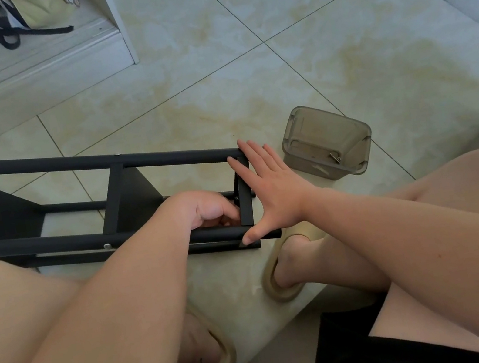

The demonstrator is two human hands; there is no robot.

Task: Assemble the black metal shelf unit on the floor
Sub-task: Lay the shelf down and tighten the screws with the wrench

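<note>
The black metal shelf unit [75, 165] lies on its side on the tiled floor, its round posts running from the left edge to the middle. My right hand [268, 190] lies flat with spread fingers against the frame's end, fingertips on the far post and thumb on the near post. My left hand [207, 207] reaches inside the frame with curled fingers beside the short end crossbar [244, 199]. What those fingers hold is hidden.
A smoky translucent plastic box [325, 142] with a small screw or bolt inside stands just right of the frame's end. A white cabinet with sneakers and a bag is at the top left. My bare legs and beige slippers [280, 276] fill the foreground.
</note>
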